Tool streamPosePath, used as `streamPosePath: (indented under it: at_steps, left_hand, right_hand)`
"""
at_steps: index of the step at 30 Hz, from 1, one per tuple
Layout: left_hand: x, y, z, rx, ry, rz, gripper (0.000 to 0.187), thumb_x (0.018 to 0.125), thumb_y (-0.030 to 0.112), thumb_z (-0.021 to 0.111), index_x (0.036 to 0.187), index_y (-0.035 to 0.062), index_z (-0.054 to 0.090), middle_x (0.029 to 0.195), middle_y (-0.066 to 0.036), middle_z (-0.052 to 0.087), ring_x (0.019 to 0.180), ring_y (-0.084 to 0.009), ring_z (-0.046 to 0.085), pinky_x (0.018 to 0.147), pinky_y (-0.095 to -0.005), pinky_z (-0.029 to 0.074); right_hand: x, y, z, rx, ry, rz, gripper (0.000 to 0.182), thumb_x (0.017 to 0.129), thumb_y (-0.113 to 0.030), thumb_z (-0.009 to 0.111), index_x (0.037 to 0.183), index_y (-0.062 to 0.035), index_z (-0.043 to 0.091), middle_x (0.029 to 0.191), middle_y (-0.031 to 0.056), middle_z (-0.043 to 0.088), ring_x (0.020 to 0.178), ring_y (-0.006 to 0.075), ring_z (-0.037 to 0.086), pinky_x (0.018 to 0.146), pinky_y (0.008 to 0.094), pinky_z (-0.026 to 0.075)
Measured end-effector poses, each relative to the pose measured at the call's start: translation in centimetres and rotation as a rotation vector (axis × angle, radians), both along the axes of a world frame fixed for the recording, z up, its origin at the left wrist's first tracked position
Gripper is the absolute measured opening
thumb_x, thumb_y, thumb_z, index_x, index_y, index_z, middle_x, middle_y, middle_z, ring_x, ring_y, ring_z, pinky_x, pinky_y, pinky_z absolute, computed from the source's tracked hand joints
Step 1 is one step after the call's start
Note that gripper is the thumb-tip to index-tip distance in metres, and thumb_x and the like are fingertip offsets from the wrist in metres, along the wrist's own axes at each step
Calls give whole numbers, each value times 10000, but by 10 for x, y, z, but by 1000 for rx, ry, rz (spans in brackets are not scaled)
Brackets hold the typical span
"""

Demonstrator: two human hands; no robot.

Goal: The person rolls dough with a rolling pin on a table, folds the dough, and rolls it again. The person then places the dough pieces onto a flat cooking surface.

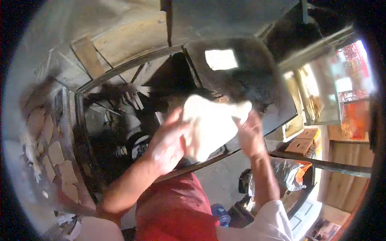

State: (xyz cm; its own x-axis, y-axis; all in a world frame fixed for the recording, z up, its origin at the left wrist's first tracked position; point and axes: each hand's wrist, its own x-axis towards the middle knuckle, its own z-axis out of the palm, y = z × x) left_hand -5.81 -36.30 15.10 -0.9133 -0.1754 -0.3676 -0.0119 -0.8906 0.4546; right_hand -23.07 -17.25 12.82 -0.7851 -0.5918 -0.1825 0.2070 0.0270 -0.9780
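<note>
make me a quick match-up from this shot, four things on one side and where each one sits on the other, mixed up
Things:
1. dough sheet
2. left hand
3. right hand
4. blue bottle

Places:
A. on the right edge of the dough
B. low in the picture, beside the red apron
C. stretched between both hands
D. flat against the left side of the dough

Pairs: 1-C, 2-D, 3-A, 4-B

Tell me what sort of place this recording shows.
Probably a small street-side flatbread bakery. Both hands, left hand and right hand, stretch a sheet of dough over a dark oven opening; cardboard boxes sit on a counter at right.
</note>
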Motion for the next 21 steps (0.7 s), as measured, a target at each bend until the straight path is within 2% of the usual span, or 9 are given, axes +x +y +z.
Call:
streamPosePath:
  at_steps: [3,5,7,10,11,14,17,19,21]
  left_hand:
    - [-80,2,-15,-54,142,3,546,989,181,608,1483,112,386,1384,-98,581,1221,-234,594,1006,-452,504]
    - [-122,2,-52,-360,-168,64,649,993,204,614,1557,131,301,1473,-112,529,1306,-255,540,1092,-463,429]
    - [-132,-3,-79,-586,-306,147,727,1001,239,621,1602,155,220,1528,-111,484,1344,-263,512,1120,-450,393]
    - [-87,-6,-102,-666,-287,98,632,1028,278,601,1576,135,319,1524,-126,500,1334,-257,529,1110,-432,400]
    - [-64,-9,-111,-736,-267,24,583,1039,285,590,1556,123,374,1503,-134,526,1318,-254,548,1094,-425,416]
    - [13,-21,-133,-771,-376,-13,456,1045,226,575,1473,92,496,1379,-130,630,1209,-232,620,1044,-386,458]
    - [88,-31,-132,-824,-552,15,412,1035,133,578,1442,90,530,1292,-99,682,1132,-204,651,1004,-360,484]
    - [129,-30,-130,-717,-706,74,405,1033,131,577,1434,97,538,1289,-85,682,1115,-196,658,970,-349,503]
    - [170,-33,-128,-754,-822,65,387,1040,134,559,1425,105,547,1276,-78,684,1111,-191,658,955,-331,505]
  right_hand:
    - [-95,-6,6,54,77,-40,163,950,-103,715,1058,-33,614,986,87,713,790,107,647,647,240,514]
    - [-165,1,-35,136,16,-1,200,954,-106,717,1119,-39,627,988,94,707,817,137,659,652,263,526]
    - [-231,13,-112,702,563,41,183,975,-160,639,1122,-63,687,942,119,717,742,225,661,674,386,541]
    - [-223,18,-133,650,820,-13,285,998,-285,619,1173,-71,688,1041,146,711,921,308,693,809,426,551]
    - [-224,26,-165,625,886,149,402,1016,-387,576,1227,-61,679,1199,179,680,1118,352,651,919,427,533]
    - [-182,-23,-119,729,931,274,360,1022,-303,588,1296,-76,647,1272,199,639,1185,380,618,998,444,507]
    - [-188,-45,-169,461,909,405,366,1015,-275,604,1303,-53,633,1282,205,635,1189,399,615,1016,457,499]
    - [-202,-57,-207,575,1311,360,431,1018,-418,567,1280,-91,667,1360,132,624,1141,396,639,981,455,525]
    - [-193,-82,-177,536,784,343,430,1009,-402,580,1300,-93,651,1385,124,615,1111,407,651,987,460,524]
